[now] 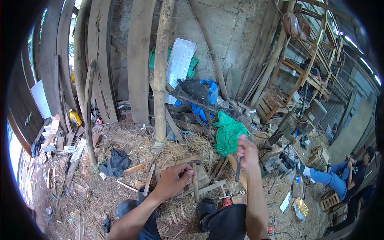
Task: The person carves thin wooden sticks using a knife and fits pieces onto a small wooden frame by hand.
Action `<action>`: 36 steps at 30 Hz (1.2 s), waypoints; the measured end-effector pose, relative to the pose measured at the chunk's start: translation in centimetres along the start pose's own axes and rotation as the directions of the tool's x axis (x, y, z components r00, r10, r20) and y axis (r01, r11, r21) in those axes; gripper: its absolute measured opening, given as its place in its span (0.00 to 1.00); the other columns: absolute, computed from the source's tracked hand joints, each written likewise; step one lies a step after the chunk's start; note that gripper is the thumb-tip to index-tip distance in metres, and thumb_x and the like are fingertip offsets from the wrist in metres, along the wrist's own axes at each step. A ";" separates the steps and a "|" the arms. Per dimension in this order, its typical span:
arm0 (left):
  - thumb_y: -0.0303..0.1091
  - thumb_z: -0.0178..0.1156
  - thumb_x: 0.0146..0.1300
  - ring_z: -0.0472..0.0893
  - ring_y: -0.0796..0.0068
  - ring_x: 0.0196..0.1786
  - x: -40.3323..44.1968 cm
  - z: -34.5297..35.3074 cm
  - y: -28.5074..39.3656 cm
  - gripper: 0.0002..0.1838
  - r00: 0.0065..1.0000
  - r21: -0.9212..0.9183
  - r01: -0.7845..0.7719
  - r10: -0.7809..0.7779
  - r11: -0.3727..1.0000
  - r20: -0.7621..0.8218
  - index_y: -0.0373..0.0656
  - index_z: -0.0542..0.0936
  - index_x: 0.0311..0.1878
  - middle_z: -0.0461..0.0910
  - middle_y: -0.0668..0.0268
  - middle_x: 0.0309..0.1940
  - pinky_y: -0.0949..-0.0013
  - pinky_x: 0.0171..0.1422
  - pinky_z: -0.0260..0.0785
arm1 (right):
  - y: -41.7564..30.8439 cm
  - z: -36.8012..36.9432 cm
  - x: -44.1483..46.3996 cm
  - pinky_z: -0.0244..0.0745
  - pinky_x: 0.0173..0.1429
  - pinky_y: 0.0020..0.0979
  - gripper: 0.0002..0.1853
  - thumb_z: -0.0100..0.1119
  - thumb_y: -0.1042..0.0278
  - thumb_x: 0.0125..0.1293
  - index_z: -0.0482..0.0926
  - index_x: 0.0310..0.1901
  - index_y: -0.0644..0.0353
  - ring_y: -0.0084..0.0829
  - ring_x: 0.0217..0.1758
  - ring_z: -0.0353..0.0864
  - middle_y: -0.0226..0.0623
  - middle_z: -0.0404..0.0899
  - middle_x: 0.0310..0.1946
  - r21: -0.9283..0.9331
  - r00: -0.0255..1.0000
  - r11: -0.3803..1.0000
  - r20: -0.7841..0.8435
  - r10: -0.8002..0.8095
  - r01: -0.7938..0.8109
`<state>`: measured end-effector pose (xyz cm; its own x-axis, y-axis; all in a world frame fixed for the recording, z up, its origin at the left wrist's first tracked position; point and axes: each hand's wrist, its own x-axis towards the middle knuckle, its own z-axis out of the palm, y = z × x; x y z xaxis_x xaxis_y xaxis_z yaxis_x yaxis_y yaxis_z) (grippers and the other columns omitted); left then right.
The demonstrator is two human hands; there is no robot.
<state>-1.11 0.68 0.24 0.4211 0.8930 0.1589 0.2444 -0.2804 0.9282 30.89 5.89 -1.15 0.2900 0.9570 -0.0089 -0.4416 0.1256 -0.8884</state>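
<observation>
My left hand is closed in front of me, fingers curled in and thumb pressed against them; what they pinch, if anything, is hidden. Just right of its fingertips is a hammer with a dark head and a pale wooden handle, close against a wooden block. I cannot tell whether hand and hammer touch. Raised higher on the right, my right hand is closed around a dark rod that points downward; its upper end is hidden in the fingers, which are slightly blurred.
Wood strips and shavings lie around my feet. A black plastic bag is at left, a green sack ahead. A bamboo post stands before me. At right sits another person, near a gold packet.
</observation>
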 end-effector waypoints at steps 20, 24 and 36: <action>0.28 0.59 0.63 0.71 0.83 0.25 0.2 -0.5 0.3 0.06 0.978 0.083 -0.014 0.031 0.996 -0.205 0.36 0.79 0.40 0.77 0.65 0.22 0.73 0.32 0.64 | 2.7 9.2 -5.4 0.53 0.21 0.18 0.10 0.55 0.67 0.69 0.77 0.43 0.66 0.14 0.18 0.61 0.27 0.75 0.26 -0.165 0.943 0.976 0.278 0.185 -0.143; 0.28 0.59 0.63 0.71 0.80 0.24 -0.6 -1.1 0.7 0.05 0.989 0.103 -0.005 0.020 0.995 -0.149 0.36 0.79 0.39 0.77 0.63 0.22 0.71 0.31 0.64 | 1.0 5.3 -3.2 0.50 0.18 0.17 0.10 0.56 0.67 0.69 0.77 0.42 0.66 0.13 0.17 0.58 0.26 0.73 0.26 -0.047 0.985 0.988 0.089 0.150 -0.146; 0.27 0.61 0.60 0.76 0.69 0.24 0.2 1.3 0.2 0.05 0.932 0.106 -0.138 0.166 0.985 -0.323 0.37 0.80 0.38 0.78 0.56 0.23 0.68 0.32 0.67 | 3.2 8.5 -5.8 0.52 0.20 0.19 0.13 0.56 0.63 0.69 0.78 0.44 0.66 0.15 0.18 0.60 0.27 0.74 0.26 -0.114 0.964 0.986 0.220 0.146 -0.123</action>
<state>0.14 0.40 -0.01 0.1510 0.8993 0.4104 0.2753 -0.4370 0.8563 20.60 2.98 -0.10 0.0281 0.9989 -0.0370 -0.3747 -0.0238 -0.9268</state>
